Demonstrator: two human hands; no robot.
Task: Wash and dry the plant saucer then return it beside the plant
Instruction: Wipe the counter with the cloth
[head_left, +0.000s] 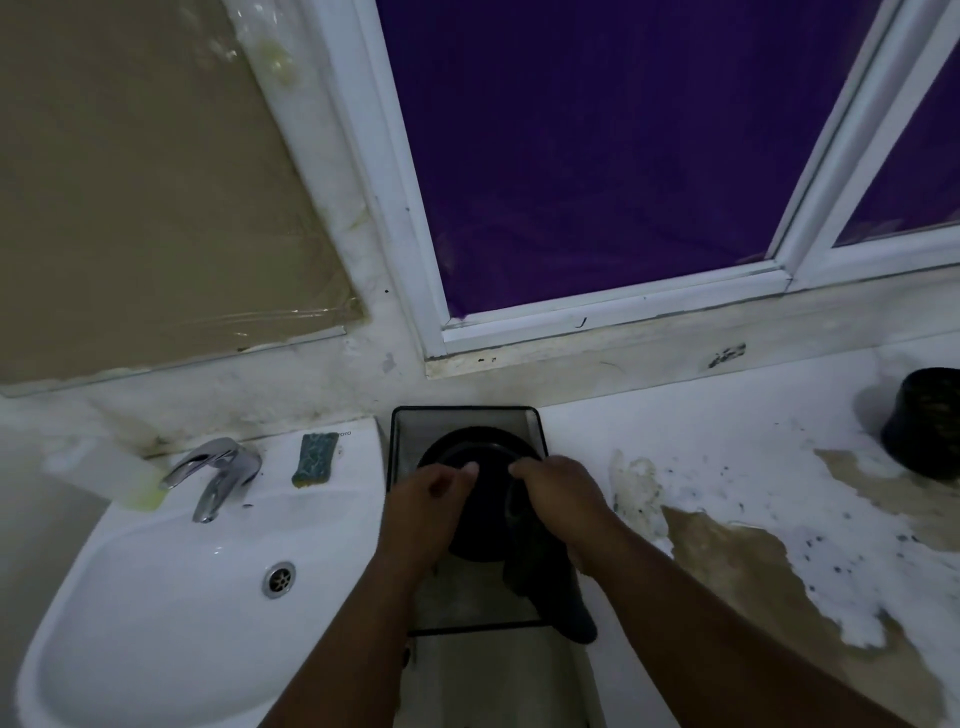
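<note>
Over the black-framed tray (535, 415) between the sink (171, 587) and the white tabletop (701, 441), I saw both hands working on the black plant saucer (480, 457). The saucer was held above the tray, its far rim showing past the fingers and its near part hidden behind the hands. The left hand (426, 499) had its fingers curled around the saucer's left edge, thumb on top. The right hand (558, 493) gripped a dark cloth (561, 597) against the saucer's right side; the cloth hung down from under that hand and trailed over the tray's near edge. In the dim light I could not tell whether the right fingers closed on the saucer itself or only on the cloth.

To the left, the sink carried a chrome tap (218, 473) at its back and a green sponge (314, 460) lying on its rim beside the tray. A dark plant pot (924, 421) stood on the tabletop at the far right, well apart from the saucer. The tabletop's white coating was flaked away in brown patches. Behind everything ran a white-framed window (597, 306) with dark purple glass, and a mirror (130, 182) hung on the wall above the sink.
</note>
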